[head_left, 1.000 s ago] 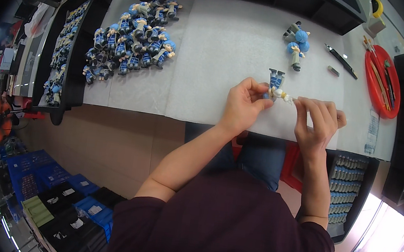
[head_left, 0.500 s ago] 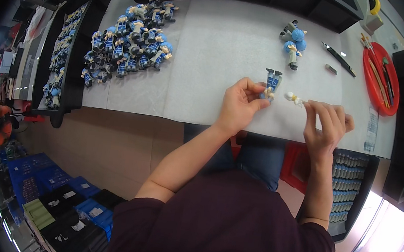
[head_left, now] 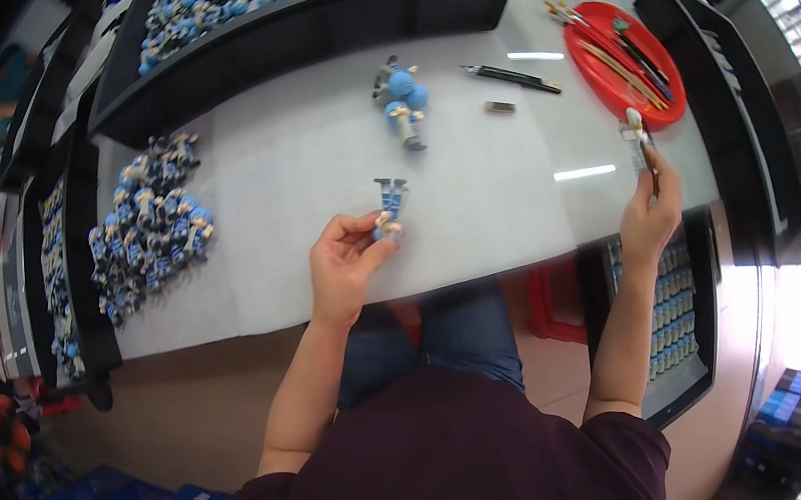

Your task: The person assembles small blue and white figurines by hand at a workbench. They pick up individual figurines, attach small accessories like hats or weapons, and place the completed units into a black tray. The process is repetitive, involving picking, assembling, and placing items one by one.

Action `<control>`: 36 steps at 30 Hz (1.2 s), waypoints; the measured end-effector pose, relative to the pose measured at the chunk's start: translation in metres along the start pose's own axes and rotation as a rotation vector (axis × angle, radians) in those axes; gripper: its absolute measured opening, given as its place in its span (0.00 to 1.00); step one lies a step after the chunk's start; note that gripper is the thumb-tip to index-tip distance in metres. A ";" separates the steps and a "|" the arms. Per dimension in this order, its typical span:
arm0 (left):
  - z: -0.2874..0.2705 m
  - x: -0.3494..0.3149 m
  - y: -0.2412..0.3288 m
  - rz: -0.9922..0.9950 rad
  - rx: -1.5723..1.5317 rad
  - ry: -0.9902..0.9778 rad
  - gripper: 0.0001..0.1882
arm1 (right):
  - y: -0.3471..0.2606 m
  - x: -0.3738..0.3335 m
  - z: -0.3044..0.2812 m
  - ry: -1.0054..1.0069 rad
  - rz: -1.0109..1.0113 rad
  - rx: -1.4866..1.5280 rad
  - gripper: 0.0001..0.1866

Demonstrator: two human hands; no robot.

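My left hand (head_left: 343,268) pinches a small figurine (head_left: 390,197) by its head, with blue-and-dark clothing and its feet pointing away from me. At the right, my raised right hand (head_left: 654,206) is closed on a thin stick with a white padded tip (head_left: 635,124); part of the stick is hidden by the fingers. That white tip is at the near edge of a red oval tray (head_left: 675,116). Beyond my left hand, a few blue-haired figurines (head_left: 402,100) lie together on the white-covered table (head_left: 280,175).
Many similar figurines (head_left: 153,230) are heaped on the left. A black crate (head_left: 297,32) of figurines stands along the far side. Near the red tray lie a black pen-like tool (head_left: 512,78) and a small block (head_left: 500,107). Another black tray (head_left: 705,377) with rows of pieces sits low right.
The view has swung to the right. My right hand has carried the white-tipped stick from beside the figurine to the red tray. My left hand still holds the figurine.
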State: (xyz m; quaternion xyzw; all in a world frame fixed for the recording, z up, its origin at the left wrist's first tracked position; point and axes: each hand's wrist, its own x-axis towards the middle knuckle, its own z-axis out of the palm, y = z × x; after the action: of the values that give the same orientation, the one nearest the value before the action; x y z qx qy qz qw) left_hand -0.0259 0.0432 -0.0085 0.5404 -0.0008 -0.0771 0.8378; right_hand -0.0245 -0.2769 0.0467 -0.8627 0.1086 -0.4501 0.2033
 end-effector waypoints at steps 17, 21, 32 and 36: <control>0.006 -0.002 0.008 0.013 0.038 -0.040 0.14 | 0.071 0.023 0.037 -0.019 0.321 0.046 0.11; 0.004 -0.001 0.008 0.007 0.026 -0.069 0.13 | 0.063 0.014 0.052 -0.119 0.240 0.081 0.10; 0.001 0.001 0.008 -0.042 -0.029 -0.017 0.13 | 0.065 0.018 0.081 -0.237 0.099 -0.104 0.10; -0.001 0.002 0.012 -0.103 -0.107 -0.014 0.13 | 0.040 0.017 0.057 -0.059 -0.182 -0.250 0.15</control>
State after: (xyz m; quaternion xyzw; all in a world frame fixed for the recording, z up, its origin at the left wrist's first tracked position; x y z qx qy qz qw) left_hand -0.0226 0.0488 0.0014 0.4936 0.0254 -0.1237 0.8605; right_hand 0.0318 -0.3042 0.0121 -0.9003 0.0790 -0.4244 0.0557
